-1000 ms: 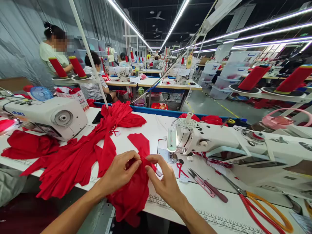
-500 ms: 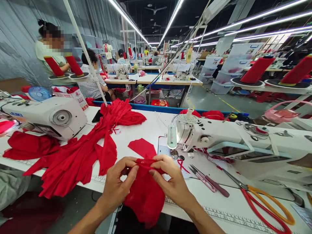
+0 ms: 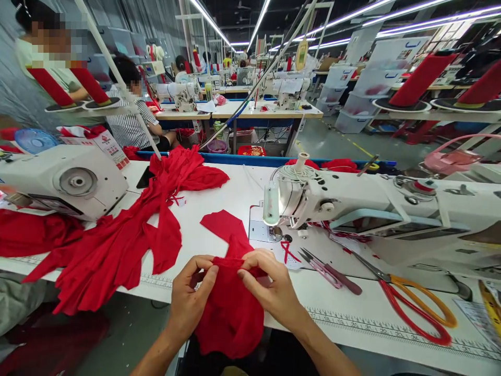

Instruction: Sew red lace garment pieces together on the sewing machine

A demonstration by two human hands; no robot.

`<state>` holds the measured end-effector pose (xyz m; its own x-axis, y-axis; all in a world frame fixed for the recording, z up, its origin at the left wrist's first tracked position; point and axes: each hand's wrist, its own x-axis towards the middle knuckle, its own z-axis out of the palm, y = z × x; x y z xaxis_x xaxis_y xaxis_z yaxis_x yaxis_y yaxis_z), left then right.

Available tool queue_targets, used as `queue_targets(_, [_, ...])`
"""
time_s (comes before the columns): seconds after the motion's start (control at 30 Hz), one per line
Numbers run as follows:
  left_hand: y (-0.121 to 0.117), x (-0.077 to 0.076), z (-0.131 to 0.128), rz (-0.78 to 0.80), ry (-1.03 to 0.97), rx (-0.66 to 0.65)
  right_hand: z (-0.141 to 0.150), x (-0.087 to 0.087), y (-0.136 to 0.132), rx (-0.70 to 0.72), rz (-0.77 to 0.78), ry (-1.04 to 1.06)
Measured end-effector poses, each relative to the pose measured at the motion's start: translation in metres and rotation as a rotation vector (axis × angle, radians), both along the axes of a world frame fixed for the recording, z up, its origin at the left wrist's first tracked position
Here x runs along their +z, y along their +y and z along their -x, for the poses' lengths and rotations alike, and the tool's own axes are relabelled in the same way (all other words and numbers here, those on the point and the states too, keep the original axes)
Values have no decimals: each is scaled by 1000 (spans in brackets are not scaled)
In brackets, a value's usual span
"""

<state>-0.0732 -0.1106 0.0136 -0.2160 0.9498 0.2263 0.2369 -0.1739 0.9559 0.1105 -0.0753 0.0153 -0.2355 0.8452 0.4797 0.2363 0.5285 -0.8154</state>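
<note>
Both my hands pinch the top edge of a red fabric piece [image 3: 230,308] at the near edge of the white sewing table [image 3: 235,193]. My left hand [image 3: 190,300] grips its left side, fingers closed. My right hand [image 3: 270,287] grips its right side, thumb and fingers closed on the cloth. The fabric hangs down over the table edge toward me, and a flap of it lies flat on the table behind my hands. The white sewing machine [image 3: 352,209] stands just right of my hands, its needle area close to the flap.
A heap of red fabric [image 3: 129,235] spreads at left beside another sewing machine [image 3: 66,183]. Snips [image 3: 329,270] and orange-handled scissors [image 3: 415,308] lie at right. Red thread cones [image 3: 420,78] stand on racks. Other people sit and stand at tables behind.
My hands have drawn the fabric's top edge together and slid slightly toward me and left. The view has tilted down and the scene has shifted upward.
</note>
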Motion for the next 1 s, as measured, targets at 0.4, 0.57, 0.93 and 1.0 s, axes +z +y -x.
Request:
queue_targets(0.4, [3,-1,-6,30,-47,-9,0,-4,2,87,306,234])
queue_targets(0.57, [3,-3,-5,-27,-31,-17,-4,-6,-1,-6,-3,24])
queue_targets(0.93, [0,-11,4,-129,45,0,-6,-10,-6,21,-80,-34])
queue_targets(1.0, [1,-9,5,-143,57,32,-8,-8,-7,33,-72,-29])
